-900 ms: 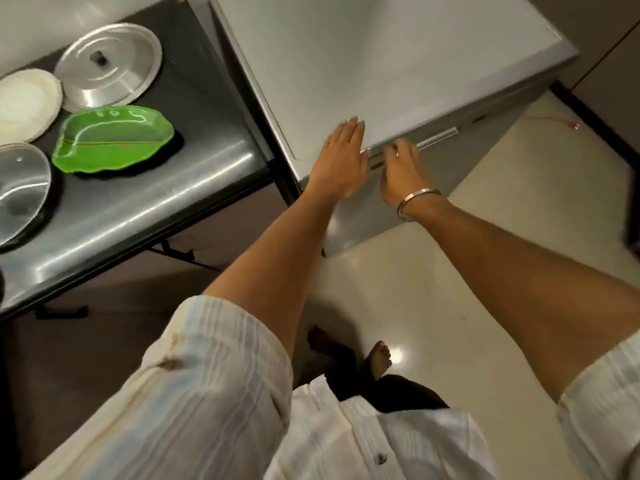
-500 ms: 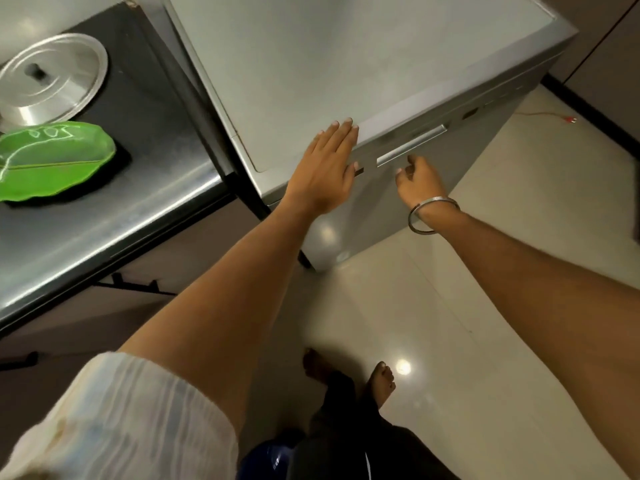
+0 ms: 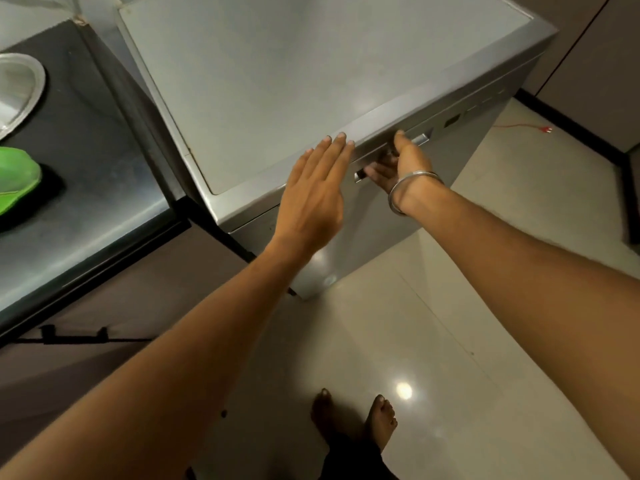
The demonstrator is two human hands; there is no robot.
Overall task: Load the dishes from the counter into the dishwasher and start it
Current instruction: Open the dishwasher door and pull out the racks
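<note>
my left hand (image 3: 311, 199): fingers straight, together, tips at the dishwasher (image 3: 294, 81) top's front edge. my right hand (image 3: 398, 164): fingers curled into the door handle (image 3: 420, 139); open floor (image 3: 485, 341) behind.

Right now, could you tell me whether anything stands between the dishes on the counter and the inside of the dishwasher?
Yes: the dishwasher door is shut. The right hand curls into its handle, while the left hand lies flat at the top edge.
</note>
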